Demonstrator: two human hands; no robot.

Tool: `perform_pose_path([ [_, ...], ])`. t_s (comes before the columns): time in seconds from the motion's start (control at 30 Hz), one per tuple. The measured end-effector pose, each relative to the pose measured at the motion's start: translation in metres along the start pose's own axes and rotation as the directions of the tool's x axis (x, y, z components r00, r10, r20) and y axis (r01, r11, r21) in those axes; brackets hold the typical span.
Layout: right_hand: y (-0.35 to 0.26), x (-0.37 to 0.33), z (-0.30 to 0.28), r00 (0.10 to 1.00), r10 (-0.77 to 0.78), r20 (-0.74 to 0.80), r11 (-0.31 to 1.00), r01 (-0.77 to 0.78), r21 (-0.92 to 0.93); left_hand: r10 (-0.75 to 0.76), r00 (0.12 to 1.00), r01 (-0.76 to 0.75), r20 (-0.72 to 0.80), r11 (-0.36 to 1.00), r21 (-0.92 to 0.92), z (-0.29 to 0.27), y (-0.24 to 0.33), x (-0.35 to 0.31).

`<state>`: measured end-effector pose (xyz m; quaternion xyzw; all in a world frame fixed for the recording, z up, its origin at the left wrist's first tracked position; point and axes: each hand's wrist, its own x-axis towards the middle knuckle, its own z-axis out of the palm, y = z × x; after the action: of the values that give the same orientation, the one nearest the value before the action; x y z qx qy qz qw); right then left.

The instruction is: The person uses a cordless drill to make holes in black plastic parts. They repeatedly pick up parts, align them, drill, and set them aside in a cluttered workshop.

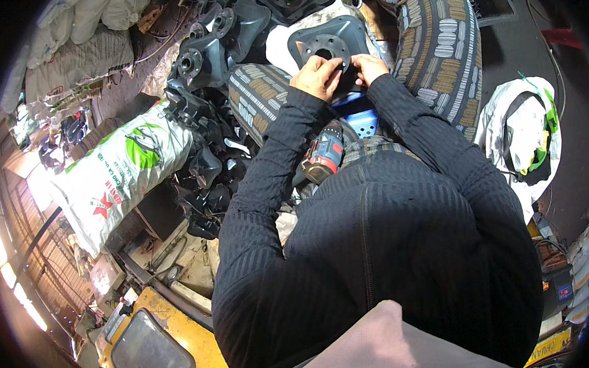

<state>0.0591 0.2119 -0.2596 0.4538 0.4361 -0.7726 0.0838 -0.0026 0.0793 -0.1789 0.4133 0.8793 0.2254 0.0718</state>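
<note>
At the left of the frame a white woven sack [118, 175] with green and red print lies beside a heap of black moulded parts [202, 159]. Upper centre, the left hand [319, 75] curls its fingers onto the lower rim of a dark, round-holed mounting plate [326, 44]; the right hand [367, 68] pinches the same rim. Below them, a cordless drill [324, 155] rests against the ribbed dark sleeve. A striped fabric cushion [441, 55] stands upper right.
</note>
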Motion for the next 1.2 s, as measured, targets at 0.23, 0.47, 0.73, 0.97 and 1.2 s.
perform_pose_path([
  [0.23,-0.004,-0.003,-0.002,0.995,0.086,0.053,0.987,-0.092,0.132,0.025,1.0,-0.024,-0.006,0.982,0.189,0.007,0.011,0.012],
  [0.47,-0.002,-0.002,-0.004,0.995,0.051,0.083,0.993,-0.059,0.1,-0.051,0.999,0.052,-0.012,0.977,0.207,0.008,0.019,0.019],
  [0.73,-0.01,-0.01,-0.011,0.993,0.031,0.11,0.892,-0.077,0.446,-0.074,0.982,-0.004,-0.175,0.912,-0.411,-0.004,0.038,0.025],
  [0.97,-0.008,-0.013,-0.024,0.968,0.176,0.178,0.863,-0.239,0.445,0.228,0.966,-0.21,0.125,0.968,-0.14,-0.002,0.046,0.026],
  [1.2,-0.002,0.031,0.01,0.743,-0.667,-0.049,0.647,0.546,-0.532,-0.072,0.991,0.07,-0.112,0.997,-0.014,-0.007,-0.019,0.022],
])
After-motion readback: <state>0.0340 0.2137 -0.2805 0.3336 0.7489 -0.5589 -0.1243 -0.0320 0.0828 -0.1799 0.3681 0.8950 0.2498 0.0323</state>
